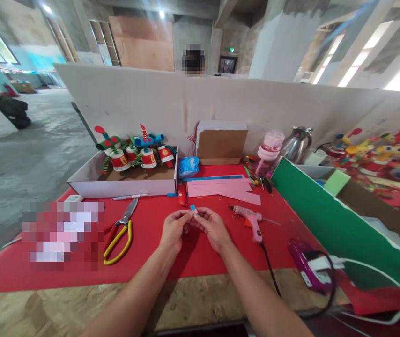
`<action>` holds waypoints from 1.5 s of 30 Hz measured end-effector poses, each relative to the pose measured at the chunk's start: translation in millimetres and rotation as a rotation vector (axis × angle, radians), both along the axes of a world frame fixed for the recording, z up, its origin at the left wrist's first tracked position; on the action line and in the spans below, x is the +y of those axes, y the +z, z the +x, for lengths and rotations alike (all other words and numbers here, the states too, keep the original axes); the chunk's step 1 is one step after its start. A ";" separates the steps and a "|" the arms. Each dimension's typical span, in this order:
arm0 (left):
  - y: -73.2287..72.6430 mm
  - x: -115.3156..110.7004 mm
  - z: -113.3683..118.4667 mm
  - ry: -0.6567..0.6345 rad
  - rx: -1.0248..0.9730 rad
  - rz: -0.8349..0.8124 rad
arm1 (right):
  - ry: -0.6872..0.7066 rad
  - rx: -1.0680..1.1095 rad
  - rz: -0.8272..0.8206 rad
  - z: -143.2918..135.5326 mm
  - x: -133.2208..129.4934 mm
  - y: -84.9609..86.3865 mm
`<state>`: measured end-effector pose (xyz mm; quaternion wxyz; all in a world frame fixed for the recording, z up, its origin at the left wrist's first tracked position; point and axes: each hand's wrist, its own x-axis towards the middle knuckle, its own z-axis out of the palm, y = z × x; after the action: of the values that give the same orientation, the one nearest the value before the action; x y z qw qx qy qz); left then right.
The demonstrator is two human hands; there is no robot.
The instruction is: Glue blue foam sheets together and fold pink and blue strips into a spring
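Note:
My left hand [176,225] and my right hand [210,225] meet over the middle of the red-covered table [144,260]. Pinched between the fingertips of both is a small blue paper piece [193,208], with a pale edge showing on its right side. Just beyond my fingers lies a small red object [182,194]. To the right of my right hand rests a pink hot glue gun [251,220] with a glue stick in its back. Left of my left hand are scissors [124,229] with red and yellow handles.
A white box [122,188] holds several paper-cup figures [120,159]. Pink paper strips [217,187] lie behind my hands. On the right stand a green-sided box [321,220], a purple power strip [308,267] with cables, a pink bottle [269,150] and a metal jug [295,142].

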<state>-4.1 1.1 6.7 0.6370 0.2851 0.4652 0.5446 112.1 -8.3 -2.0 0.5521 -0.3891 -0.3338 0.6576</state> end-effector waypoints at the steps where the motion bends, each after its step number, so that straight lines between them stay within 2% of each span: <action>1: -0.9 -0.3 0.5 0.006 0.004 0.004 | -0.012 0.012 -0.005 -1.4 0.0 -0.7; 9: -1.0 -3.6 2.9 0.024 0.015 0.015 | -0.045 0.053 -0.033 -2.1 1.2 -3.7; 13: 1.3 -2.8 0.7 -0.027 0.021 0.011 | -0.062 0.032 -0.031 -0.9 0.8 -4.2; 21: 6.9 -0.2 -3.6 -0.135 -0.110 -0.037 | -0.075 0.001 -0.085 4.5 0.6 -3.4; 30: 4.2 -2.0 -2.2 -0.121 -0.013 0.003 | -0.038 -0.017 -0.123 7.2 -1.7 -1.7; 34: -1.6 0.3 -2.4 -0.093 0.099 0.041 | -0.036 -0.018 -0.143 7.0 -2.0 -2.0; 36: -5.0 2.0 -3.6 -0.057 0.230 0.113 | -0.039 -0.010 -0.147 7.5 -1.7 -2.7; 41: -9.3 3.1 -7.7 -0.052 0.664 0.414 | -0.042 0.020 -0.159 10.0 -0.6 -4.5; 45: -9.0 0.3 -8.9 -0.067 0.856 0.656 | -0.047 0.042 -0.166 11.6 0.0 -4.7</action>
<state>-13.0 1.4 -2.3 0.2851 0.6802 0.4791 0.4760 123.7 -8.3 -6.6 0.5401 -0.4276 -0.2572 0.6777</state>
